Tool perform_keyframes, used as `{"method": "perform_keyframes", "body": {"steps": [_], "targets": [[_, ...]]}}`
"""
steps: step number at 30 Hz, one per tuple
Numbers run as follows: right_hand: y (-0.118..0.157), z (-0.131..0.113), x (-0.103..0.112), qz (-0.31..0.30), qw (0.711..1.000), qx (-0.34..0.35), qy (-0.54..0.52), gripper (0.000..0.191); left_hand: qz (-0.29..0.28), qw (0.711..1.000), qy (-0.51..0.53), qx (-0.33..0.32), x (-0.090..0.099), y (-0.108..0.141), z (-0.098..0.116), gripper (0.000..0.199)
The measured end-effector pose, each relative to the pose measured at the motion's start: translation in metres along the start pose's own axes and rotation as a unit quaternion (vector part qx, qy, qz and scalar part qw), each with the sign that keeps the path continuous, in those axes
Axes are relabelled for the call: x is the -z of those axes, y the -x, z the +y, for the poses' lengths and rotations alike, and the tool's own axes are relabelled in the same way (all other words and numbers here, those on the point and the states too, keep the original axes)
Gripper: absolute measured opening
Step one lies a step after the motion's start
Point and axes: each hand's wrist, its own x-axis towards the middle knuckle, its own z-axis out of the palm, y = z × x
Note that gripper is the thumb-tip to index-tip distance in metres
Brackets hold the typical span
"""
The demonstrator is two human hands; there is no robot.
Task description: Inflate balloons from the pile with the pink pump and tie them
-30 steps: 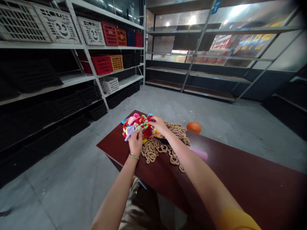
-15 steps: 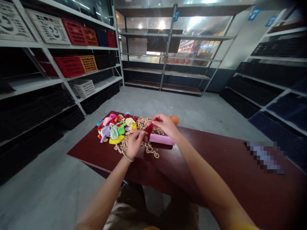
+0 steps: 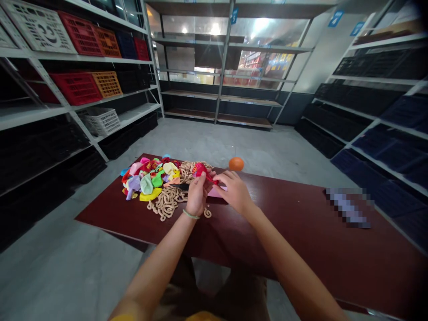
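Between my two hands is a limp red balloon (image 3: 201, 170) with a yellowish print. My left hand (image 3: 197, 196) pinches its body, thumb pointing up. At the other end, the fingers of my right hand (image 3: 236, 191) are closed on the narrow neck. Under my hands lies a pink cylinder (image 3: 219, 192), mostly covered by them. To the left spreads a heap of flat, uninflated balloons (image 3: 147, 183) in many colours. Tan curled, cord-like pieces (image 3: 167, 203) lie beside and partly beneath the heap. A slim black object (image 3: 180, 186) lies next to my left hand.
The dark red-brown table (image 3: 284, 232) stretches to the right, with a pixelated flat item (image 3: 349, 207) on it. A round orange object (image 3: 236, 164) sits at the far edge. Shelving with crates (image 3: 78, 87) stands left; more racks (image 3: 217, 102) stand behind and right.
The red balloon has turned, its printed body now up at my left hand. My right hand has come lower, and the orange object shows fully. The view has shifted right.
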Motion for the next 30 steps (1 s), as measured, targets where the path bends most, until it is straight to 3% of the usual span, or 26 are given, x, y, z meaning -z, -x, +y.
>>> {"method": "perform_keyframes", "body": {"steps": [4,9,15,22,26,30], "targets": [[0.01,0.009,-0.016,-0.003,1.0,-0.018,-0.001,0.031,0.031,0.999,0.002,-0.036,0.016,-0.022,0.013,0.027],[0.028,0.034,-0.047,-0.039,0.994,0.013,0.106,0.049,0.058,0.994,-0.039,-0.087,0.057,-0.057,0.027,0.033],[0.054,0.055,-0.077,-0.062,0.984,0.038,0.163,0.055,0.116,0.982,-0.084,-0.126,0.1,-0.062,0.033,0.043],[0.054,0.055,-0.069,-0.079,0.978,0.046,0.186,0.05,0.152,0.974,-0.082,-0.147,0.111,-0.065,0.039,0.042],[0.06,0.061,-0.057,-0.052,0.979,0.035,0.195,0.047,0.193,0.959,-0.103,-0.178,0.113,-0.067,0.04,0.043],[0.064,0.062,-0.048,-0.009,0.983,0.02,0.18,0.05,0.173,0.965,-0.102,-0.168,0.108,-0.063,0.04,0.039]]}}
